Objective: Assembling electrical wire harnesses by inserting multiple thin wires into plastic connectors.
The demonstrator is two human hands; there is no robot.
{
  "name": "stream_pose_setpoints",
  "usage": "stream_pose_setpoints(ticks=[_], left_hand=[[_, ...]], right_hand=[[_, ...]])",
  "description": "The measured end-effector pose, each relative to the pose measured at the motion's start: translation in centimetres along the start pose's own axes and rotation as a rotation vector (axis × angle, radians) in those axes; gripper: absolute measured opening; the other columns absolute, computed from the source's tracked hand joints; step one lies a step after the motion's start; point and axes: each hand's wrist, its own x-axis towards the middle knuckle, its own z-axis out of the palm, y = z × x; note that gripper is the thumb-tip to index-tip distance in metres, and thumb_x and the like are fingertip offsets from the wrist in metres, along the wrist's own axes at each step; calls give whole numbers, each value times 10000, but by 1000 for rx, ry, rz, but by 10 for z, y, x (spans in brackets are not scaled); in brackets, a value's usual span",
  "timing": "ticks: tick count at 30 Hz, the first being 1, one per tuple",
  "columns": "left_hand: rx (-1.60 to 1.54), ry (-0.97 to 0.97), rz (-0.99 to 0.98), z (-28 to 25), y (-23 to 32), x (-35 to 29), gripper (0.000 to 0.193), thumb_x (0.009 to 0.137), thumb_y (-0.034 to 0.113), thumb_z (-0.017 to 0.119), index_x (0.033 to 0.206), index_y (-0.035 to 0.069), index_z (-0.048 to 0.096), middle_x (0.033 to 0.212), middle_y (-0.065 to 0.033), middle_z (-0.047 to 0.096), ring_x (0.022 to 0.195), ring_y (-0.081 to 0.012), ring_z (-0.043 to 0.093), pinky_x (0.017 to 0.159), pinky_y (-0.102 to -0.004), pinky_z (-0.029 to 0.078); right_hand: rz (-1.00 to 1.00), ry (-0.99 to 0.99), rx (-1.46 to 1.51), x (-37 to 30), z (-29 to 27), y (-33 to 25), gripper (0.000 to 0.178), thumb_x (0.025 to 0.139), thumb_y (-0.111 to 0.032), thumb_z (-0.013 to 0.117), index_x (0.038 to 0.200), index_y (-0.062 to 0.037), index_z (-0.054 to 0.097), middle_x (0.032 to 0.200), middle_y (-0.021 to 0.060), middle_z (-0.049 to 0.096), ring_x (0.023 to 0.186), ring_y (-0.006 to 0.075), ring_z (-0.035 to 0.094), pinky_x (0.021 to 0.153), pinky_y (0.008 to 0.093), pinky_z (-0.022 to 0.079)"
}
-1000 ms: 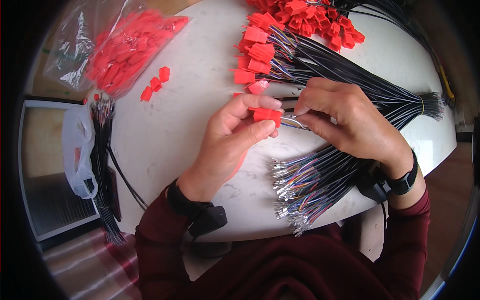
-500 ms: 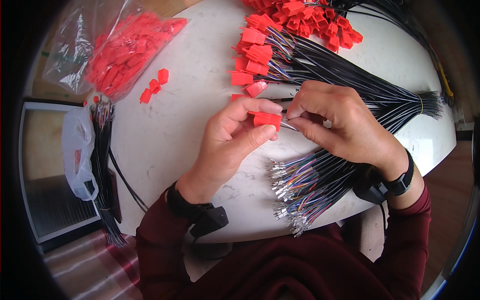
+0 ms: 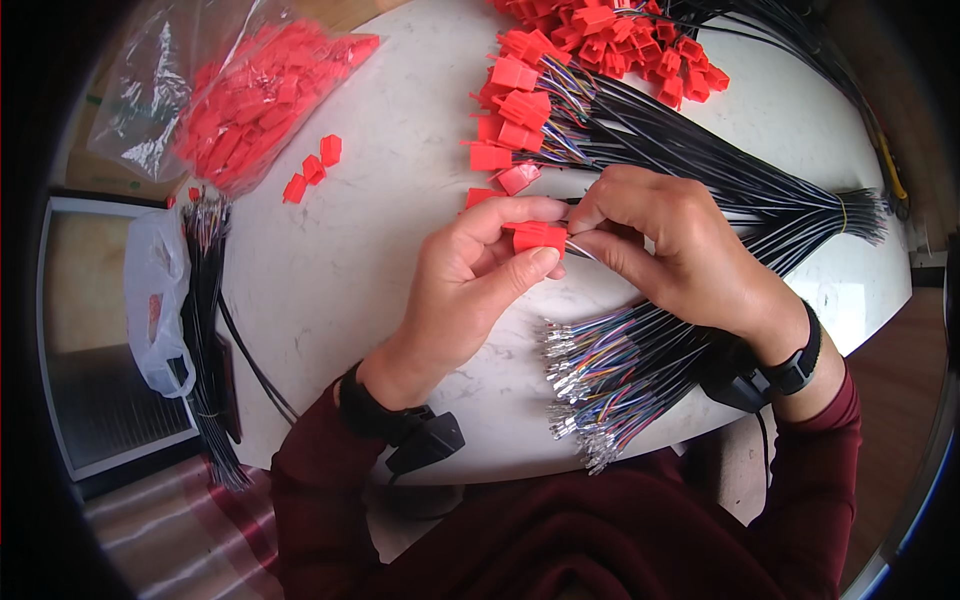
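Observation:
Between thumb and fingers, my left hand grips a red plastic connector housing. My right hand is closed in a pinch on thin wires at the housing's right end; how far the wire ends sit inside is hidden. Just beyond my hands lies a fan of black cables with red housings on their left ends. Closer to me, below my right hand, more black cables end in bare metal crimp terminals on coloured wires.
A clear bag of red housings lies at the far left, with several loose housings beside it. A heap of red housings is at the back. A white plastic bag and a dark cable bundle hang at the left edge of the white table.
Both hands stay together at the housing. My left hand and the housing have shifted slightly right, and the gap to my right fingertips has narrowed.

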Motion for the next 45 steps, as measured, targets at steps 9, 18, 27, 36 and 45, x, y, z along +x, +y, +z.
stream_pose_setpoints(ticks=[9, 18, 27, 36, 45], left_hand=[[-39, 9, 60, -3, 2, -1, 283, 941, 74, 603, 1209, -13, 575, 987, -41, 619, 906, -105, 597, 824, -268, 518], [-41, -38, 24, -6, 2, -2, 265, 933, 62, 608, 1186, -13, 582, 968, -53, 631, 861, -104, 611, 806, -257, 508], [17, -33, 71, -4, 5, -1, 252, 924, 19, 603, 1171, -18, 579, 989, -62, 629, 853, -100, 618, 781, -245, 512], [37, -80, 53, -6, 8, -3, 251, 920, 36, 614, 1156, -25, 555, 1043, -55, 591, 874, -103, 591, 792, -261, 505], [28, -94, 61, -5, 6, -3, 234, 923, 27, 609, 1145, -26, 557, 1058, -62, 593, 887, -111, 597, 798, -269, 510]], right_hand=[[147, 10, 171, 1, -3, -1, 86, 846, 12, 651, 902, 18, 587, 826, 101, 583, 739, 195, 595, 676, 296, 493], [-3, 20, 109, 3, -1, 1, 106, 816, 31, 636, 883, 11, 557, 788, 138, 557, 712, 305, 580, 624, 357, 467], [77, 21, 192, 0, 0, -1, 85, 822, 21, 640, 874, 11, 574, 775, 116, 556, 679, 241, 576, 604, 340, 455], [168, -19, 256, 2, -5, -6, 65, 826, 5, 639, 867, 11, 589, 761, 83, 551, 639, 169, 552, 582, 299, 444], [155, -59, 239, 1, -4, -5, 46, 840, 21, 626, 847, 11, 582, 788, 47, 532, 680, 126, 515, 611, 274, 417]])
